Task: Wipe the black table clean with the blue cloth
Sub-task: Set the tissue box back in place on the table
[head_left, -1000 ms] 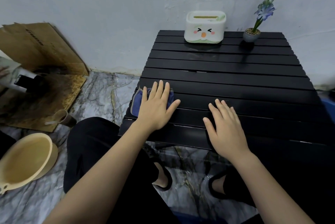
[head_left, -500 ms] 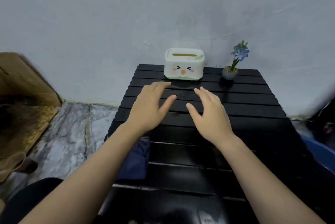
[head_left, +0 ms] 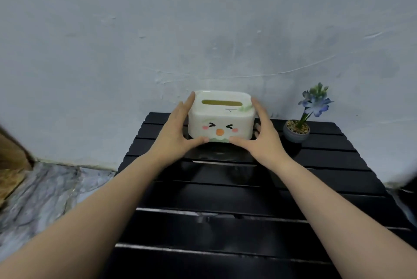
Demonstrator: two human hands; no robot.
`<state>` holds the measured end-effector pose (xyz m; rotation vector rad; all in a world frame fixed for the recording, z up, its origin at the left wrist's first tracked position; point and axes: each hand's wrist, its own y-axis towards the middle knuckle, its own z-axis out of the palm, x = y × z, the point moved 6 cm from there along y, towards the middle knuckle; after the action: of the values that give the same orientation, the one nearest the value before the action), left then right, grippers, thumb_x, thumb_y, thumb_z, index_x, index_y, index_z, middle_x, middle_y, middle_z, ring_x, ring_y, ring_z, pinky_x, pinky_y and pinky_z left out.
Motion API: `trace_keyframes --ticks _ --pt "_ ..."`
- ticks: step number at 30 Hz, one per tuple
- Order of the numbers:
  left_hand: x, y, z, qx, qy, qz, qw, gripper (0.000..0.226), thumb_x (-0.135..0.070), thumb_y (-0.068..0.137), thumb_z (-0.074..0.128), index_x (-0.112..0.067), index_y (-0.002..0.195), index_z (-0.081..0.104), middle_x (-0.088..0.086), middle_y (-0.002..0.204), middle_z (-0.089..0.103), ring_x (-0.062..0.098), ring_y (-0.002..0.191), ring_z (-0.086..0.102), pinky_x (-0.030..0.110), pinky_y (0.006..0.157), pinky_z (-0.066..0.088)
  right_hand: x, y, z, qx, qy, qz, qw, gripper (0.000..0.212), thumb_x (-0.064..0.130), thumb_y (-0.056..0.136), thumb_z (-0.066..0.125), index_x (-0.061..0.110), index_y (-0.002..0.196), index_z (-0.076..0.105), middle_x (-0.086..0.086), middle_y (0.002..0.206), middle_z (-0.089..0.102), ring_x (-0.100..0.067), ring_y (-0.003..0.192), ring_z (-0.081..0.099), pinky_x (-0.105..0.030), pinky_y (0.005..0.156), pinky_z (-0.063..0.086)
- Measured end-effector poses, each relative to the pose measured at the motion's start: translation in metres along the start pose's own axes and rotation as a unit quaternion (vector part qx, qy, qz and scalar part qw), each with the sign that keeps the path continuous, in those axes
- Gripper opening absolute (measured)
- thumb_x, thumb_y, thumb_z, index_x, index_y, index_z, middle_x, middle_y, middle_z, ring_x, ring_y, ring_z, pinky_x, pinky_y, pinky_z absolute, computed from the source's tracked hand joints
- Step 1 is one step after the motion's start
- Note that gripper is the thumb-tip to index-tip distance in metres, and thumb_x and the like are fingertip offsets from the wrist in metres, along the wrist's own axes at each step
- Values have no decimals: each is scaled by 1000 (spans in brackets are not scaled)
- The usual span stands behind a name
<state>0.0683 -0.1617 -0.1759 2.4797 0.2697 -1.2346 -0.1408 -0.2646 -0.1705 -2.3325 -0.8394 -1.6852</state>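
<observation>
The black slatted table (head_left: 327,179) fills the lower middle of the head view. At its back edge, against the wall, is a white tissue box (head_left: 220,118) with a cartoon face. My left hand (head_left: 173,136) grips the box's left side with its thumb at the front bottom edge. My right hand (head_left: 264,136) grips the right side the same way. Whether the box is lifted off the slats I cannot tell. The blue cloth is not in sight.
A small grey pot with a blue flower (head_left: 296,131) stands on the table just right of the box, close to my right hand. A grey wall (head_left: 203,30) rises directly behind the table. Marble floor (head_left: 45,193) and brown cardboard (head_left: 11,157) lie to the left.
My left hand left the blue cloth at the near left edge. Both hands reached to the back of the table and closed on the tissue box. The view tilted up and forward.
</observation>
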Motion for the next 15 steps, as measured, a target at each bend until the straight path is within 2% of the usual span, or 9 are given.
trace_keyframes --ticks 2,4,6,10,15 --pt "9 6 4 -4 -51 3 999 106 -30 73 86 -60 148 19 -32 139 44 -7 119 57 11 89 50 -6 9 2 -4 20 -6 1000 104 20 68 89 42 150 30 36 137 41 -8 128 51 -40 107 48" --pt "13 8 6 -20 -75 0 997 100 -15 75 85 -55 147 29 -29 133 51 -11 108 62 4 81 50 -8 12 2 -20 25 -14 999 95 13 71 87 39 146 36 34 133 46 -8 121 56 -38 101 53" --pt "11 5 6 -35 -79 -6 996 96 -9 76 83 -51 147 34 -28 127 54 -11 104 63 4 80 50 -8 11 2 -32 30 -17 999 87 13 72 87 38 142 41 26 129 52 -10 119 59 -37 98 55" --pt "-5 -11 1 -50 -79 -1 996 94 -5 76 82 -47 147 35 -31 122 55 -8 103 65 10 84 53 4 -3 2 -37 42 -24 998 84 10 72 86 37 139 43 24 126 56 -9 120 59 -39 99 54" --pt "-27 -52 -12 -71 -77 18 994 93 -6 76 81 -49 146 36 -41 116 57 1 106 66 15 84 55 28 -45 -2 -41 73 -35 996 83 6 73 85 34 140 44 28 125 60 2 119 59 -25 97 53"
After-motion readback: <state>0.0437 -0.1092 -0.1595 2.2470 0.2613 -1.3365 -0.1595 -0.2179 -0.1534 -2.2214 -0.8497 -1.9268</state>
